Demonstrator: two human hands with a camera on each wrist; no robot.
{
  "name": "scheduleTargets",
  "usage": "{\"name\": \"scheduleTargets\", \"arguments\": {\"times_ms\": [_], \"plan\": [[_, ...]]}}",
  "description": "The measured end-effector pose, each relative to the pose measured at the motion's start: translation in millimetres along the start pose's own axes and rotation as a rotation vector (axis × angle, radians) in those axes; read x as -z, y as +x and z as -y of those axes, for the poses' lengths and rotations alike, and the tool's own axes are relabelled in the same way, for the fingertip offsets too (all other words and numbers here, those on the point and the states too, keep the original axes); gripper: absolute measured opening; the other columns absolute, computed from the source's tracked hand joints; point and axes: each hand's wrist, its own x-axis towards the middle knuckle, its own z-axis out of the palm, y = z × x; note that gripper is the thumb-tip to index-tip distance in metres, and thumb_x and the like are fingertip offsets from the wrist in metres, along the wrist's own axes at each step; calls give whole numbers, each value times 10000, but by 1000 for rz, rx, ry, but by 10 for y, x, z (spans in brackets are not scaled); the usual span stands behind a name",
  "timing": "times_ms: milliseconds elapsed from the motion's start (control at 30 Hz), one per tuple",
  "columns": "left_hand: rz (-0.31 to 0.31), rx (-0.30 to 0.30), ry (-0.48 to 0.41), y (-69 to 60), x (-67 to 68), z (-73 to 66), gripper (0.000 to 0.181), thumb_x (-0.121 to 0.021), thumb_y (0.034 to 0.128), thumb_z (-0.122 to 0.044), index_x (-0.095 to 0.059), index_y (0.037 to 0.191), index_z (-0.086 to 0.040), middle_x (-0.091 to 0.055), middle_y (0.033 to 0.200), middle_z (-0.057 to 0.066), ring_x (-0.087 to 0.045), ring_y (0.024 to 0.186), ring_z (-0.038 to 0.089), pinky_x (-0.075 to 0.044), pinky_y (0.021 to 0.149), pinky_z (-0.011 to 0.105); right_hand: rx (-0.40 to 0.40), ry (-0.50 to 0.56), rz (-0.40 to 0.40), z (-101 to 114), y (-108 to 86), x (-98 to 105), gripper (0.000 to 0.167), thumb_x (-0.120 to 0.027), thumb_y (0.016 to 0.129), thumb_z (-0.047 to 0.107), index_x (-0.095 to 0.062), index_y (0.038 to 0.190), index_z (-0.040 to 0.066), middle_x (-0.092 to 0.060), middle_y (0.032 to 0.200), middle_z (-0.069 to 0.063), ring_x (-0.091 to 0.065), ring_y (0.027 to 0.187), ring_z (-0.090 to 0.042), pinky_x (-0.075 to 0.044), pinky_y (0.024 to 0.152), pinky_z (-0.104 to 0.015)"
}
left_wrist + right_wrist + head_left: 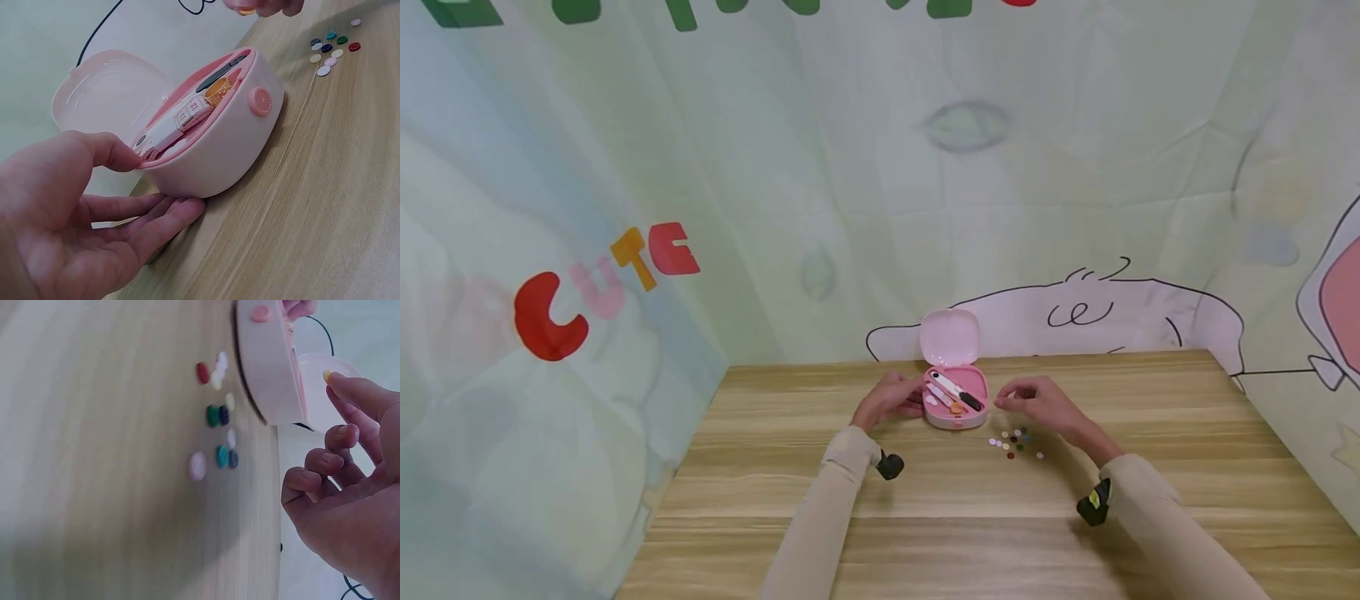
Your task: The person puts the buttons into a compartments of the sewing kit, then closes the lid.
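Observation:
A pink sewing box [942,422] stands on the table with its lid [950,336] raised at the back. My left hand [891,400] holds the box's left side, thumb on the rim and fingers low against the wall. Inside lie a tape measure [189,115], a gold thimble [217,92] and a tool with a black end [970,402]. Just right of the box, my right hand [356,469] pinches a small yellow button [327,376] between thumb and forefinger, raised above the table; its other fingers are loosely curled.
Several small coloured buttons lie loose on the wooden table [925,533] in front of the box's right side, among them a green button [342,40] and a red button [354,47]. A printed cloth backdrop [820,208] hangs behind the table.

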Motion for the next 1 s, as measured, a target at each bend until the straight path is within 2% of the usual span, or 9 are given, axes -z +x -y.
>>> {"name": "scheduleTargets", "arguments": {"times_ms": [200,367,567,733,900,1000], "plan": [[14,-7,-2,-18,6,4,355,-565,1076,-252,-687,1191,61,-720,1047,160,-682,860,189,-622,867,353,-114,88,-5,72,187,-39,247,-722,994,298,-754,1122,90,-594,954,-73,-488,836,-245,-425,634,-291],[26,-8,-15,-16,12,7,339,-563,1072,-229,-692,1190,62,-722,1059,169,-684,862,189,-620,876,357,-186,162,7,95,334,-43,314,-697,1005,314,-714,1190,61,-585,1067,-147,-436,764,-223,-393,655,-307],[31,-6,-13,-23,20,-7,331,-560,1067,-212,-689,1186,69,-718,1039,164,-682,850,188,-620,877,356,-222,201,11,123,476,-67,369,-690,1006,325,-690,1235,35,-586,1149,-99,-423,745,-212,-387,660,-309],[31,-4,-17,-40,22,-18,315,-559,1061,-180,-682,1190,80,-713,1048,177,-679,856,199,-613,903,377,-256,235,12,164,553,-102,375,-701,1000,311,-682,1236,20,-568,1164,-155,-406,701,-224,-380,632,-297],[33,-9,-48,-44,19,-7,295,-577,1041,-147,-684,1185,87,-718,1079,203,-689,875,207,-602,932,402,-288,244,0,193,593,-157,374,-719,988,302,-692,1238,26,-562,1134,-127,-467,869,-274,-408,666,-294],[35,-13,-58,-30,16,4,278,-591,1019,-121,-693,1171,88,-726,1065,198,-691,867,205,-607,920,395,-293,241,-6,208,592,-172,387,-721,985,303,-695,1255,27,-563,1132,-120,-471,892,-272,-408,658,-283]]}}
